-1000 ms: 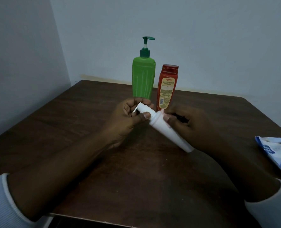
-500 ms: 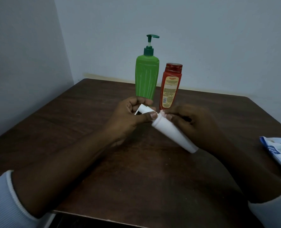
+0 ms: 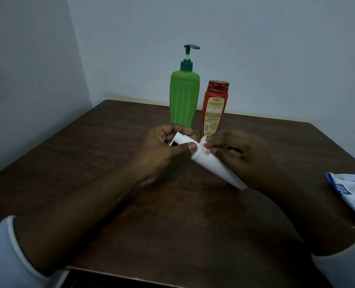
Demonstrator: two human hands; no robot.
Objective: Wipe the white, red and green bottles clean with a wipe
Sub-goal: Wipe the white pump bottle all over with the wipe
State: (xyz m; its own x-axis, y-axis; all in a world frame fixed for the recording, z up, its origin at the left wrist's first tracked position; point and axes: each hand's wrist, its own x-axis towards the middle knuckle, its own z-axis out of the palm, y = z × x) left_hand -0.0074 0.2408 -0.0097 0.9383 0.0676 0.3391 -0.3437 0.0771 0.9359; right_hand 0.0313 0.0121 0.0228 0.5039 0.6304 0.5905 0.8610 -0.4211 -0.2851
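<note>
White bottle [image 3: 212, 163] tilted in hand; green bottle [image 3: 184, 98] and red bottle [image 3: 214, 109] upright behind.

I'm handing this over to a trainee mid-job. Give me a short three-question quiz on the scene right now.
1. True or false: the red bottle lies on its side.
2. Which bottle are the hands holding? A green bottle B white bottle C red bottle
3. Fill in: the blue and white wipes pack lies near the table's ____ edge.

Key: 1 false, it stands upright. 2 B: the left hand grips its cap end, the right hand its body. 3 right.
</note>
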